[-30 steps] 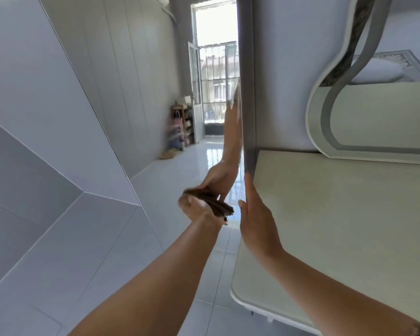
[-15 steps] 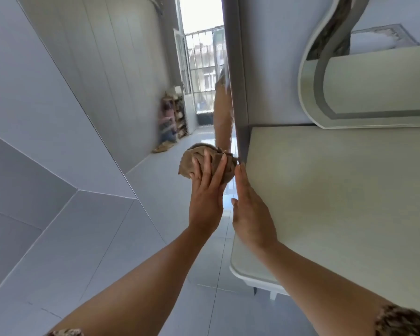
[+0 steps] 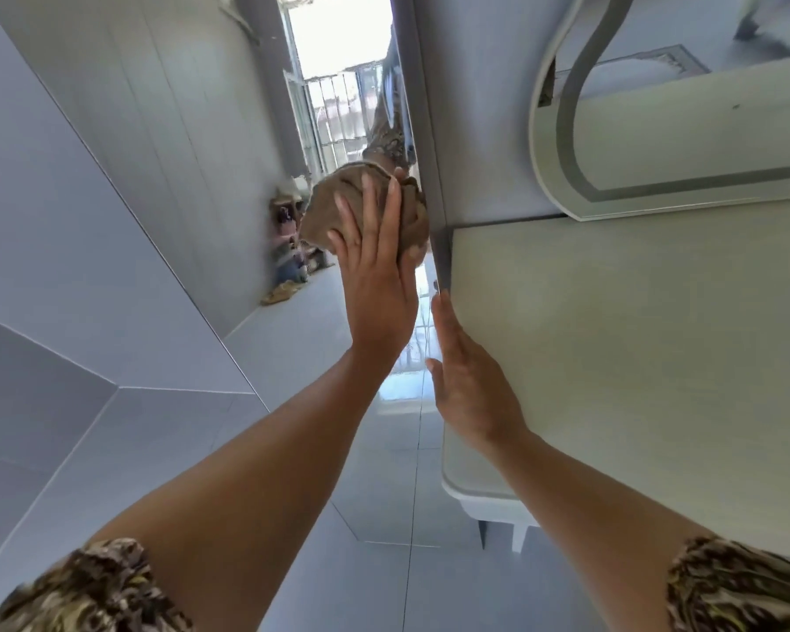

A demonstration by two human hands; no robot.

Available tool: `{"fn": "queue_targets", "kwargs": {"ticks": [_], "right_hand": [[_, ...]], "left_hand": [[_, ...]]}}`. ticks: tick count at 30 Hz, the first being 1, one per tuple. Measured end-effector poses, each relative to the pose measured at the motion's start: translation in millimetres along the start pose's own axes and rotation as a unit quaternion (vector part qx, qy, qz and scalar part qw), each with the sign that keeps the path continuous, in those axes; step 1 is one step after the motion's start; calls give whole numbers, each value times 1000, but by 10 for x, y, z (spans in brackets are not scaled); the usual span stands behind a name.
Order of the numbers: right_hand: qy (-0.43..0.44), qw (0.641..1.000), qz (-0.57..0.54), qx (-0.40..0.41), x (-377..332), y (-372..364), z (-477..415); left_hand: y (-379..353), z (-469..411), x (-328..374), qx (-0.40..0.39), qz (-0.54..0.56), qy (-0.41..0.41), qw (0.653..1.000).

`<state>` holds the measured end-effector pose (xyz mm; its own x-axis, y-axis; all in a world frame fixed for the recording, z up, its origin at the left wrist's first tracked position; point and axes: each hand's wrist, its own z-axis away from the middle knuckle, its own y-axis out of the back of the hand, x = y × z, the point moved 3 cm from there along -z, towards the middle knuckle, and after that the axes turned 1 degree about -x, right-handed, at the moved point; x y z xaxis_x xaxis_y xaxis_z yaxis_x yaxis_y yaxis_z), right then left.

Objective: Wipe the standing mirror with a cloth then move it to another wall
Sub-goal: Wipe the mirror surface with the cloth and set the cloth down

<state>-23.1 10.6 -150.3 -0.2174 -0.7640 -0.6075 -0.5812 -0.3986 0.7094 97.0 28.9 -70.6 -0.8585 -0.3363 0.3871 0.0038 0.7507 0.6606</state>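
**Both arms raised, hands apart**

The left hand (image 3: 375,271) reaches toward 12 o'clock, palm forward, fingers (image 3: 366,207) spread flat. The right hand (image 3: 468,385) sits lower, toward 1 o'clock, edge-on, fingers straight and together. Both forearms are bare, with patterned sleeves at the elbows.

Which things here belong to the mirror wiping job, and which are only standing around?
Belong to the job:
- standing mirror
- brown cloth, pressed on the glass by the left hand
- right hand, flat at the mirror's edge

Only standing around:
- white table
- wavy wall mirror
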Motion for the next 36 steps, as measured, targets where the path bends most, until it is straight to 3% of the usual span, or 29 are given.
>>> {"fn": "queue_targets", "kwargs": {"ticks": [6, 10, 20, 26, 31, 36], "right_hand": [[6, 1000, -9, 5, -2, 21, -16], [-2, 1000, 1, 7, 8, 21, -6], [6, 1000, 23, -3, 6, -14, -12], [0, 996, 79, -41, -62, -10, 14], [24, 990, 126, -57, -113, -29, 91], [38, 989, 124, -68, -109, -49, 116]], "left_hand": [[-287, 704, -325, -90, -31, -9, 995], [-315, 797, -342, -97, -27, 17, 995], [-92, 379, -267, -22, -11, 2, 1000], [-327, 750, -435, -48, -49, -12, 998], [-506, 1200, -545, -52, -23, 34, 998], [-468, 1031, -535, -29, -21, 23, 999]]}}
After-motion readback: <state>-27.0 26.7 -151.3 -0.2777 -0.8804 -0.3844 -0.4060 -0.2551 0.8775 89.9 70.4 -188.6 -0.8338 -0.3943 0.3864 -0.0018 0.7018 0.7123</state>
